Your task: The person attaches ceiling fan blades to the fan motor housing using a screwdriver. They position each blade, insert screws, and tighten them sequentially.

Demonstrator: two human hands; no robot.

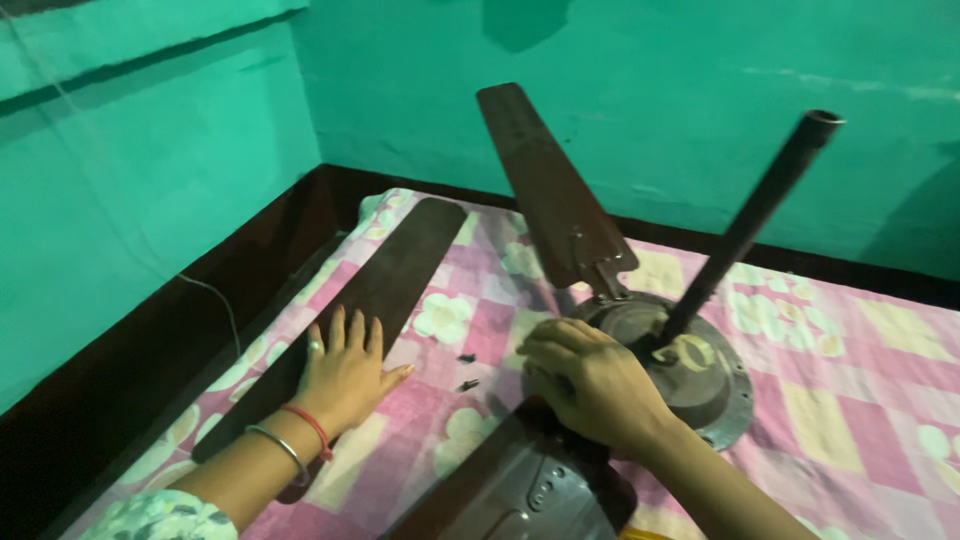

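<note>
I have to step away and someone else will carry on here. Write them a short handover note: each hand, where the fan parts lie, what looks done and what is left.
Left hand: open, flat on the loose fan blade lying on the flowered sheet.
Right hand: fingers curled at the edge of the fan motor, where the near blade meets it; whether it grips anything is hidden.
Parts: the far blade is mounted on the motor and points up; the rod slants up from the hub. Two small screws lie on the sheet between the hands.
Done: far blade on.
Left: the loose blade is unattached and both screws are unused.
</note>
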